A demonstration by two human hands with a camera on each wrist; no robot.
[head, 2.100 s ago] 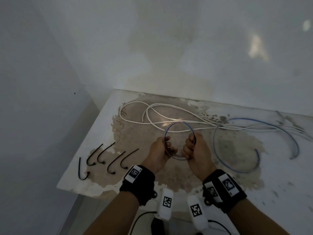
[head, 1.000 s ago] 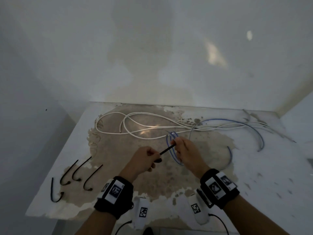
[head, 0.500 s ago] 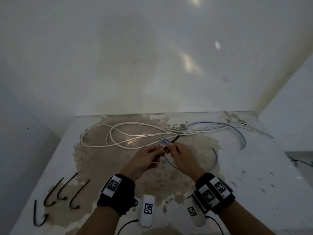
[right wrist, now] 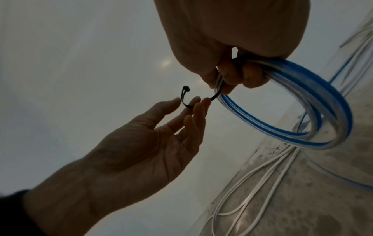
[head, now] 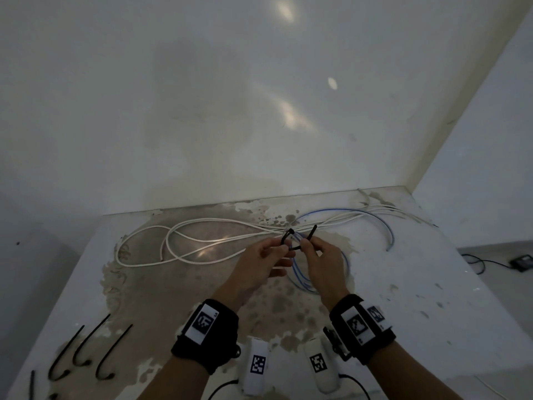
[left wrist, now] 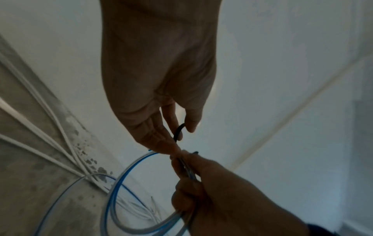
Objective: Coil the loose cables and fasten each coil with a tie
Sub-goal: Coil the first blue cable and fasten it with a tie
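Note:
My right hand grips a small coil of blue-striped clear cable and pinches one end of a black tie against it. The coil hangs from its curled fingers above the table. The tie bends in an arc toward my left hand, whose fingertips hold its middle; its head sticks up free. In the left wrist view the tie shows between thumb and forefinger. The blue cable's loose tail runs on across the table to the right.
Loose white cables lie in long loops across the stained white table. Several spare black ties lie at the front left corner. Walls close the back and right. A black box with a cord sits on the floor, right.
Both hands held the coil 2.1 s ago. Since then my left hand took a tie from the front-left row, brought it to the coil, and it now bends between both hands.

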